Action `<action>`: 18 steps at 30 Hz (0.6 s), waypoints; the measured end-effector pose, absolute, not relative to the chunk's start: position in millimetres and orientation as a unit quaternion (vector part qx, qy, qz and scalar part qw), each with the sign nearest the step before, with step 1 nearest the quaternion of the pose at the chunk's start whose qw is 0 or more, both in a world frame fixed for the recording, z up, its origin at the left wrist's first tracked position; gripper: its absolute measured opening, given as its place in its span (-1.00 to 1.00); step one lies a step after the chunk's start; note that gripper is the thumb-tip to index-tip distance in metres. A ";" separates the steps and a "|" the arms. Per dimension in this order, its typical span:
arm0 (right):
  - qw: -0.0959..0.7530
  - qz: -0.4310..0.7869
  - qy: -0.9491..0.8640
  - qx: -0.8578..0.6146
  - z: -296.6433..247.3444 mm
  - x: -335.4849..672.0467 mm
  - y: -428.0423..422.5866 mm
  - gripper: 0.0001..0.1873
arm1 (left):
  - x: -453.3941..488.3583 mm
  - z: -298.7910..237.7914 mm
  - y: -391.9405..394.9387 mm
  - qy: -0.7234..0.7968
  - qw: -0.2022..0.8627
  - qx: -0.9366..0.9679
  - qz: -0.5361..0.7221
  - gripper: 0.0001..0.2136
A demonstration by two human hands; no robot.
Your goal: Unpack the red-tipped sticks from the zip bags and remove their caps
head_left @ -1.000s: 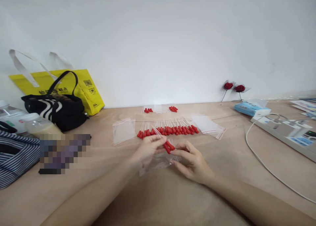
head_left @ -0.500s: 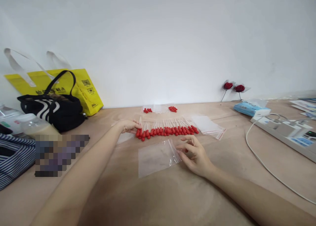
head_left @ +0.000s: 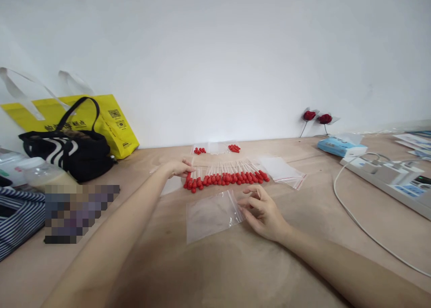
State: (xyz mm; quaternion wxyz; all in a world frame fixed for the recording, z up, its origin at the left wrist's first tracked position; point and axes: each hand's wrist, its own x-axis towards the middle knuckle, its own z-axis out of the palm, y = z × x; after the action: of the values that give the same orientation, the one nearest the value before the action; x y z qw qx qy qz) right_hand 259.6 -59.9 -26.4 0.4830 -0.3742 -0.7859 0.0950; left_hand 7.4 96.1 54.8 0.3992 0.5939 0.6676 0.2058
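Note:
My left hand (head_left: 180, 168) is at the left end of a row of red-headed thin sticks (head_left: 225, 178), its fingertips closed on the upper part of a stick there. Several of these sticks lie side by side, red heads toward me and pale shafts toward the wall. In front of the row is a clear zip bag (head_left: 212, 218), which looks flat. My right hand (head_left: 264, 211) pinches the bag's zip end at its right side, thumb and fingers curled. Part of the leftmost sticks is hidden by my left fingers.
More zip bags (head_left: 283, 171) are stacked right of the row. Bags with red-headed pieces (head_left: 234, 148) lie near the wall. At right are a tissue pack (head_left: 340, 147) and a power strip (head_left: 380, 182) with a cable. Yellow (head_left: 117, 133) and black bags (head_left: 87, 157) stand left.
My left fingers have shifted slightly over the end stick, whose shaft now looks tilted or covered. My right hand and the zip bag hold their place; the view has drifted a little.

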 end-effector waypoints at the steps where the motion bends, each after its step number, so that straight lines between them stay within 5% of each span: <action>1: 0.482 0.094 -0.787 -0.373 -26.4 259.4 -60.1 -0.81 | 13.1 55.4 94.9 0.665 0.393 0.600 0.207 -0.73; 18: 0.412 0.065 -0.804 -0.424 -22.6 263.2 -58.9 -0.90 | 55.7 51.2 52.0 0.615 0.145 0.751 0.191 -0.89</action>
State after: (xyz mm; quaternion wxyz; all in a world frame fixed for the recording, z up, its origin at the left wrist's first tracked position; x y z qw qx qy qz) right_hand 263.2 -58.9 -22.6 0.4120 -0.4242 -0.8038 0.0648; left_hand 55.7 52.0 51.2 0.1449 0.7510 0.6153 0.1911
